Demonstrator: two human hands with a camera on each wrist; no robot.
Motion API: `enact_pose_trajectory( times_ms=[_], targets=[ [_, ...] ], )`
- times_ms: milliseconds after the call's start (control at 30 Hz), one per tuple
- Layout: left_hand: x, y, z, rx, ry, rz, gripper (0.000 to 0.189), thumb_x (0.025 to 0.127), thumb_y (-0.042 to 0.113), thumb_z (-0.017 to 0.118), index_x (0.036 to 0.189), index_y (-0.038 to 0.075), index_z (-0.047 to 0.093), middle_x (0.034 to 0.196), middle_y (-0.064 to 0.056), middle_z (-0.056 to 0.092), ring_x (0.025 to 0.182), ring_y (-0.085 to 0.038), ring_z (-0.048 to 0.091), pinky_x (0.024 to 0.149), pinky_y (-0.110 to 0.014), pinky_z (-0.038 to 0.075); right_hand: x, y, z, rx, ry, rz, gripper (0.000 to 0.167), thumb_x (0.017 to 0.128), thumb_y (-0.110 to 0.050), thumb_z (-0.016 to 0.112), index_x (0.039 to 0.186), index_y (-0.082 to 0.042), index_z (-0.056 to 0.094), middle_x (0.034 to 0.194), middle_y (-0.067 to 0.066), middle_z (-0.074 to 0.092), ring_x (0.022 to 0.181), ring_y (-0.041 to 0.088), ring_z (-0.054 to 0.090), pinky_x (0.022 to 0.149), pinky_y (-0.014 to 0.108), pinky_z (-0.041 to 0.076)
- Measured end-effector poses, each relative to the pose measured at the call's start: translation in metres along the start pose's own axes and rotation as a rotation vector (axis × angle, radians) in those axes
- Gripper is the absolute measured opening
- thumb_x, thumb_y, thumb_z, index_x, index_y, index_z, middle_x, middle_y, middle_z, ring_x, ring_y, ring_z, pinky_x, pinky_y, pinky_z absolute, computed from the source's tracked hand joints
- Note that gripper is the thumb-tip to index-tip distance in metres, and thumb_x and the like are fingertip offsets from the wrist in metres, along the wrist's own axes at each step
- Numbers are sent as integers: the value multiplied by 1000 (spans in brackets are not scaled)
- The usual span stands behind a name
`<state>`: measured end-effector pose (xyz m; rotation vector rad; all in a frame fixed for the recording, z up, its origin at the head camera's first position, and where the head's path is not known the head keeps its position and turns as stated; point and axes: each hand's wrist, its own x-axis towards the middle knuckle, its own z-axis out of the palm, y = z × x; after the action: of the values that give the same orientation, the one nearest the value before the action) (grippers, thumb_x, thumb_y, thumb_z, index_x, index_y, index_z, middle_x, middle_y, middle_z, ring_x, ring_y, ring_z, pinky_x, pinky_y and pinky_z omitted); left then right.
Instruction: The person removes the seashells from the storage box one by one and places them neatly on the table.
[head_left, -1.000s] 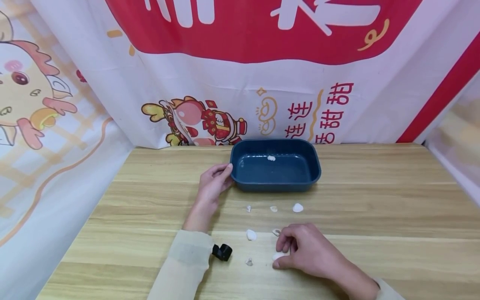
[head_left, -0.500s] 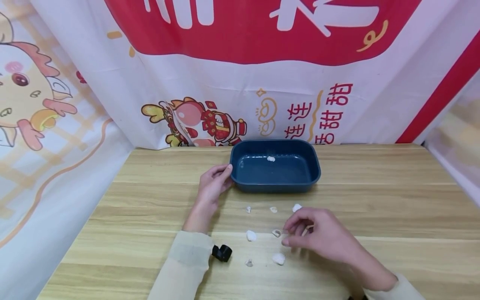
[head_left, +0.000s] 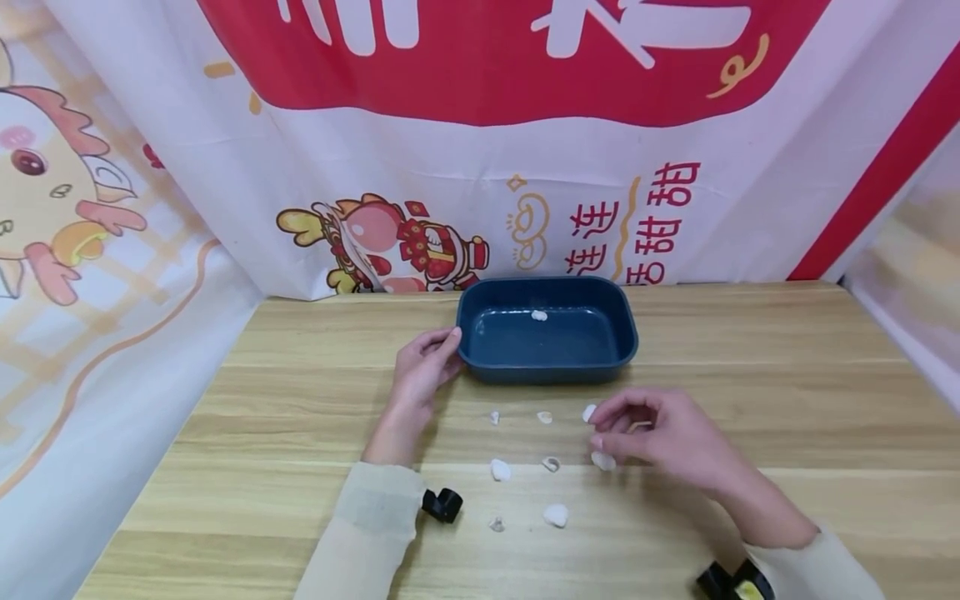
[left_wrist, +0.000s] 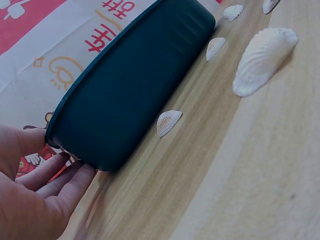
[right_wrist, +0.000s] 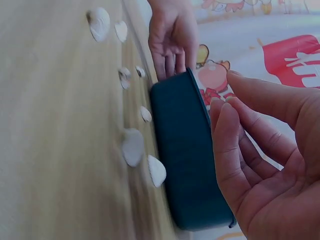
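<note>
My left hand (head_left: 423, 367) holds the left end of a dark blue plastic basin (head_left: 547, 374), thumb at the rim and fingers against the end wall in the left wrist view. My right hand (head_left: 667, 429) hovers over the table with loosely bent fingers. A gap shows between its thumb (right_wrist: 260, 92) and fingers in the right wrist view, with nothing between them. Just below that hand lies a pale seashell (head_left: 602, 460); a white seashell (head_left: 589, 412) peeks out beside the fingertips. Inside the basin sits a small white shell (head_left: 539, 316).
Several more shells lie spaced out in front of the basin, among them a white shell (head_left: 501, 470), an open-looking shell (head_left: 551, 463) and a ribbed shell (head_left: 556, 516). A printed cloth (head_left: 420, 150) hangs directly behind the wooden table (head_left: 315, 375).
My right hand has moved away from the ribbed shell at the front, up and to the right, uncovering that shell and the pale one. The left hand stays at the basin.
</note>
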<state>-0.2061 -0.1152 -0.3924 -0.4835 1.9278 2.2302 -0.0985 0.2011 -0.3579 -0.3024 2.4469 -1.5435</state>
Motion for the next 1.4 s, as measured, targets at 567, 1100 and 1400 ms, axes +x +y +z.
enact_pose_trajectory(
  times_ms=[567, 1100, 1400],
  targets=[
    [-2, 0, -1, 18, 12, -16, 35, 105, 29, 73, 135, 11, 70, 141, -8, 71, 129, -22, 68, 113, -37, 60, 76, -33, -21, -127, 88, 131, 25, 101, -30, 80, 118, -11, 75, 111, 12, 77, 89, 24, 74, 86, 36, 68],
    [6, -9, -3, -20, 2, -3, 36, 106, 27, 72, 136, 9, 69, 141, -10, 69, 129, -22, 67, 114, -39, 59, 130, -21, -19, -129, 125, 223, 24, 102, -24, 78, 120, -9, 76, 117, 14, 77, 95, 23, 76, 96, 40, 67],
    [3, -5, 0, 2, -1, -8, 37, 105, 30, 74, 136, 11, 69, 141, -8, 69, 131, -21, 67, 115, -38, 59, 150, -27, -14, -159, 91, 246, 22, 102, -20, 76, 121, -9, 75, 119, 14, 74, 100, 27, 75, 101, 43, 65]
  ],
)
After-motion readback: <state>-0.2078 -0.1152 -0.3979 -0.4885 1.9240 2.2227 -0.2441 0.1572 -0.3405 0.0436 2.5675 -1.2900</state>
